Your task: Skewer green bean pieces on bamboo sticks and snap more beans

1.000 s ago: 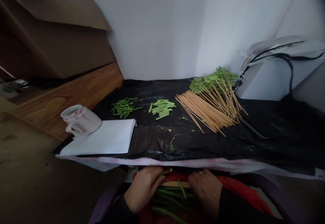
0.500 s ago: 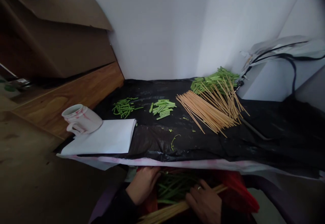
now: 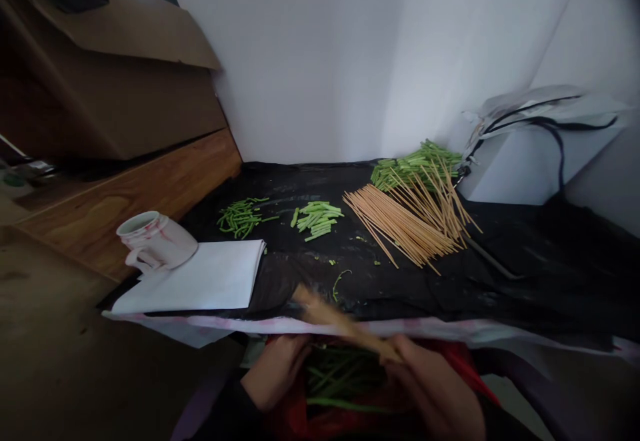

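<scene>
- At bottom centre of the frame, note a bundle of wooden skewers point(image 3: 345, 326), slanting up and left from the right hand point(image 3: 425, 374) across the pink-and-white tablecloth edge point(image 3: 435, 326); too blurred to count.
- At lower right of centre, thumb and fingers pinched around the bundle's near end. Grip firmly here, given the unsupported far end, to stop single sticks slipping or fanning out.
- At lower left of centre, left hand point(image 3: 275, 371) with fingers curled beside the mouth of the red bag point(image 3: 460, 360); pinching the rim or only resting there, cannot tell.
- Hold the bundle above the long green stems point(image 3: 345, 376) inside the bag, to avoid snagging any.
- Across mid-frame, steer the tips clear of the cut green pieces point(image 3: 319, 218) and loose skewers point(image 3: 405, 224) on the black plastic sheet point(image 3: 290, 269).
- Toward the left, allow room for the mug point(image 3: 163, 241) on folded white paper point(image 3: 215, 278).
</scene>
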`<state>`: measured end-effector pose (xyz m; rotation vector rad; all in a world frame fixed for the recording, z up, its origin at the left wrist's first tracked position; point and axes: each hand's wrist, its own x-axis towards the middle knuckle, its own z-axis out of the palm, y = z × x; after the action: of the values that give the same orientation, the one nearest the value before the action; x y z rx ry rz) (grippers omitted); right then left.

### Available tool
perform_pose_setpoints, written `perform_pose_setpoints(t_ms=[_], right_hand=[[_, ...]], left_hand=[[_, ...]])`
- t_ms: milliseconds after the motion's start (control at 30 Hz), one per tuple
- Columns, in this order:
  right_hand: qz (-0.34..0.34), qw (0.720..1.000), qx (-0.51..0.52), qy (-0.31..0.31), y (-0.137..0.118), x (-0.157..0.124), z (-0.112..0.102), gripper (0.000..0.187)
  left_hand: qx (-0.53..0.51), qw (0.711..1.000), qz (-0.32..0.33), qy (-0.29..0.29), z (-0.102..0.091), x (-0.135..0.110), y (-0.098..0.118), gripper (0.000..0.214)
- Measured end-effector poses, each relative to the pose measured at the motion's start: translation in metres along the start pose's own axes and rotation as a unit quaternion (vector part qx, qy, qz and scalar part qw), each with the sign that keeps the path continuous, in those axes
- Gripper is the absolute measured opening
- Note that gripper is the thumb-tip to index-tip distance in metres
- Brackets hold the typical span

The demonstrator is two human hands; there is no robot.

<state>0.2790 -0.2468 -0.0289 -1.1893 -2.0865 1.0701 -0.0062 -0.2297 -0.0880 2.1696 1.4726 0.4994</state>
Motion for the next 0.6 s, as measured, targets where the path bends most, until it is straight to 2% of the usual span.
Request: perform_pose_setpoints(t_ms=[67, 133, 200, 333, 467, 533, 600], right_hand=[[0.079, 0.98, 0.182, -0.008, -0.012, 0.009, -0.016, 0.028], [0.146, 0.936, 0.32, -0.023, -0.016, 0.019, -0.03, 0.033], [0.161, 0.904, 0.396, -0.025, -0.013, 0.028, -0.038, 0.037], [0.157, 0.868, 0.471, -0.024, 0.001, 0.038, -0.039, 0.039], [0.164, 0.861, 0.481, -0.026, 0.009, 0.038, -0.033, 0.041], [0.172, 0.873, 0.455, -0.006, 0.009, 0.042, -0.039, 0.043], [0.175, 0.898, 0.404, 0.025, 0.01, 0.052, -0.053, 0.045]], left_hand=[[0.008, 0.999, -0.002, -0.032, -0.003, -0.001, 0.004, 0.026], [0.02, 0.998, -0.009, -0.063, -0.005, -0.002, 0.006, 0.026], [0.027, 0.997, -0.016, -0.071, -0.006, -0.001, 0.007, 0.026], [0.018, 0.997, -0.012, -0.07, -0.005, -0.001, 0.006, 0.027], [0.02, 0.996, -0.024, -0.078, -0.005, -0.001, 0.007, 0.027], [0.024, 0.996, -0.025, -0.078, -0.005, 0.0, 0.007, 0.028], [0.026, 0.996, -0.024, -0.08, -0.005, 0.001, 0.007, 0.028]])
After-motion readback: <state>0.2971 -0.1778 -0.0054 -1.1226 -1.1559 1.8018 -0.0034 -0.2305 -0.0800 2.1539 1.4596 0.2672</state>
